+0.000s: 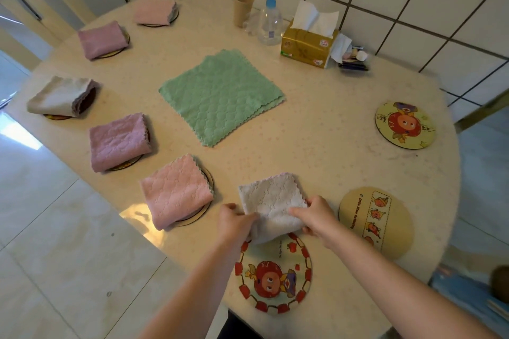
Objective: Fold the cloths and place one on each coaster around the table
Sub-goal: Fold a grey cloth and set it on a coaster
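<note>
A folded beige cloth [271,199] lies at the near edge of the table, its lower part overlapping the round red-bordered cartoon coaster [275,281]. My left hand [234,221] grips its near-left corner and my right hand [316,217] grips its right edge. Green cloths [220,96] lie flat and stacked in the table's middle. Two bare coasters sit to the right: a tan one [377,221] and a yellow one [405,125]. Along the left edge, several folded cloths rest on coasters, among them a pink one [176,190], a mauve one [118,142] and a beige one [60,96].
By the tiled wall stand a tissue pack [308,44], a clear pump bottle [270,22], a brown cup [243,8] and a small box of bits [354,59]. The table's curved edge [451,173] drops to tiled floor on the left and right.
</note>
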`<state>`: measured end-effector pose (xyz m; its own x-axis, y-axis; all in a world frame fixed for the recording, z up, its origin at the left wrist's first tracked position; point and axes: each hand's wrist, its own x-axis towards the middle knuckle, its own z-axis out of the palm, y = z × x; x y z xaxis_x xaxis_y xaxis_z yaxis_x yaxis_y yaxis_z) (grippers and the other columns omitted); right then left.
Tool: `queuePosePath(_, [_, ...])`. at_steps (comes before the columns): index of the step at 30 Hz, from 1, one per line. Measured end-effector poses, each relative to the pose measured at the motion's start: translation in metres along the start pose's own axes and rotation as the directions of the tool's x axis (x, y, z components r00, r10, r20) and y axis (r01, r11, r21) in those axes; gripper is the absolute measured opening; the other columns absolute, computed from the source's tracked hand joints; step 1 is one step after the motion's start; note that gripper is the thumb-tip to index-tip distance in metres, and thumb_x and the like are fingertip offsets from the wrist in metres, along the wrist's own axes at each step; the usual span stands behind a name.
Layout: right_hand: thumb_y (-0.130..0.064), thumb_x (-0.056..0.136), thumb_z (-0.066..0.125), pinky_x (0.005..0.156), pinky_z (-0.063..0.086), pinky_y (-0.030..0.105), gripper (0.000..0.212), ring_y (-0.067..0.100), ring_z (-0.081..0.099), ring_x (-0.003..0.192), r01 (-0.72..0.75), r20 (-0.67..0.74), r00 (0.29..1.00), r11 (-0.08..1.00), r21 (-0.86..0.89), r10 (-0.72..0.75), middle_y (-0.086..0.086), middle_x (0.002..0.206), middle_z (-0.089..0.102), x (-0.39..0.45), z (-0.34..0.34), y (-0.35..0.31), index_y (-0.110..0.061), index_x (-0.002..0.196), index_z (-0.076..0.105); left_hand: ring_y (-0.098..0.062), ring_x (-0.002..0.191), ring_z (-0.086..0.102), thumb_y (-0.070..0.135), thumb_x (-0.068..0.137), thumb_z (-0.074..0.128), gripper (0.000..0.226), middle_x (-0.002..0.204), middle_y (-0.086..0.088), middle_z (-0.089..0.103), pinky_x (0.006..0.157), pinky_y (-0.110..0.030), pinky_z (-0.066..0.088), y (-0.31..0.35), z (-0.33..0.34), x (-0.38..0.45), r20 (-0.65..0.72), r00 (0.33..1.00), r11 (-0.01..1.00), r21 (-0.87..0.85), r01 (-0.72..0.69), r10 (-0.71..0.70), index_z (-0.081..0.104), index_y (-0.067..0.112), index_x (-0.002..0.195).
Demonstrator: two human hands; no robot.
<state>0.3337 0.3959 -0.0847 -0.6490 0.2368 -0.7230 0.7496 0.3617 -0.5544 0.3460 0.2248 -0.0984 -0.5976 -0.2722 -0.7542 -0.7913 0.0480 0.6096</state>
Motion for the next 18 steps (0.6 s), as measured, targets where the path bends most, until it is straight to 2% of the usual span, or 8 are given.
queuePosePath(2, [-0.02, 0.08, 0.07, 0.07, 0.058, 0.039, 0.026, 0.025, 0.066, 0.084, -0.036, 0.055, 0.998, 0.994, 0.101, 0.031, 0.007, 0.094, 0.066, -0.001, -0.003, 0.0, -0.01, 0.101, 0.057, -0.022, 0.068, 0.061, 0.018, 0.079, 0.076, 0.053, 0.078, -0.01, 0.061, 0.063, -0.038, 0.055, 0.006, -0.002, 0.001, 0.027, 0.997, 0.991, -0.11, 0.07, -0.068, 0.044, 0.007, 0.119])
queuePosePath(4, [-0.02, 0.081, 0.069, 0.077, 0.058, 0.042, 0.021, 0.024, 0.066, 0.085, -0.005, 0.071, 0.997, 0.994, 0.106, -0.002, 0.006, 0.093, 0.067, -0.008, -0.008, 0.002, -0.014, 0.098, 0.058, -0.018, 0.052, 0.053, 0.018, 0.079, 0.076, 0.044, 0.074, -0.01, 0.058, 0.045, -0.029, 0.043, 0.009, -0.006, -0.002, 0.062, 0.996, 0.987, -0.139, 0.076, -0.068, 0.052, 0.001, 0.112])
queuePosePath(5, [-0.021, 0.081, 0.069, 0.079, 0.058, 0.042, 0.021, 0.023, 0.066, 0.085, 0.019, 0.075, 0.997, 0.995, 0.097, -0.026, 0.004, 0.094, 0.067, -0.012, -0.01, 0.003, -0.016, 0.098, 0.058, -0.017, 0.051, 0.05, 0.017, 0.079, 0.076, 0.038, 0.074, -0.01, 0.058, 0.044, -0.027, 0.038, 0.009, -0.008, -0.005, 0.07, 0.996, 0.99, -0.128, 0.063, -0.054, 0.056, 0.001, 0.107])
queuePosePath(7, [-0.024, 0.083, 0.068, 0.082, 0.056, 0.042, 0.021, 0.02, 0.064, 0.087, 0.071, 0.093, 0.992, 0.993, 0.095, -0.08, 0.0, 0.096, 0.065, -0.025, -0.015, 0.008, -0.02, 0.1, 0.056, -0.016, 0.057, 0.05, 0.017, 0.08, 0.073, 0.03, 0.083, -0.009, 0.062, 0.047, -0.026, 0.036, 0.006, -0.014, -0.016, 0.083, 0.996, 0.995, -0.092, 0.025, -0.017, 0.059, 0.005, 0.103])
queuePosePath(9, [-0.025, 0.084, 0.067, 0.083, 0.056, 0.04, 0.023, 0.017, 0.063, 0.089, 0.116, 0.116, 0.985, 0.987, 0.112, -0.129, -0.004, 0.097, 0.063, -0.039, -0.018, 0.019, -0.023, 0.1, 0.052, -0.017, 0.066, 0.054, 0.016, 0.081, 0.07, 0.025, 0.089, -0.008, 0.065, 0.055, -0.026, 0.042, -0.001, -0.021, -0.03, 0.113, 0.993, 0.997, -0.072, -0.028, 0.036, 0.061, 0.009, 0.103])
queuePosePath(13, [-0.023, 0.085, 0.067, 0.081, 0.057, 0.038, 0.022, 0.016, 0.063, 0.09, 0.132, 0.165, 0.975, 0.987, 0.09, -0.146, -0.003, 0.098, 0.062, -0.064, -0.016, 0.047, -0.021, 0.101, 0.052, -0.024, 0.091, 0.065, 0.014, 0.083, 0.067, 0.018, 0.1, -0.01, 0.067, 0.082, -0.037, 0.057, -0.027, -0.038, -0.052, 0.141, 0.988, 0.998, -0.022, -0.054, 0.057, 0.062, 0.012, 0.1])
queuePosePath(16, [-0.02, 0.086, 0.065, 0.075, 0.055, 0.032, 0.02, 0.015, 0.063, 0.09, 0.138, 0.19, 0.972, 0.99, 0.019, -0.139, 0.0, 0.102, 0.065, -0.079, -0.009, 0.074, -0.018, 0.104, 0.057, -0.022, 0.093, 0.066, 0.012, 0.085, 0.067, 0.016, 0.102, -0.01, 0.067, 0.078, -0.034, 0.058, -0.05, -0.047, -0.068, 0.159, 0.986, 0.999, 0.005, -0.054, 0.052, 0.062, 0.012, 0.1])
queuePosePath(18, [-0.018, 0.085, 0.065, 0.077, 0.055, 0.033, 0.02, 0.015, 0.063, 0.091, 0.131, 0.176, 0.976, 0.991, 0.007, -0.13, 0.0, 0.103, 0.066, -0.082, -0.003, 0.089, -0.016, 0.105, 0.058, -0.021, 0.094, 0.066, 0.012, 0.086, 0.067, 0.016, 0.102, -0.009, 0.067, 0.075, -0.032, 0.058, -0.061, -0.049, -0.073, 0.16, 0.985, 0.997, 0.032, -0.063, 0.057, 0.062, 0.012, 0.101])
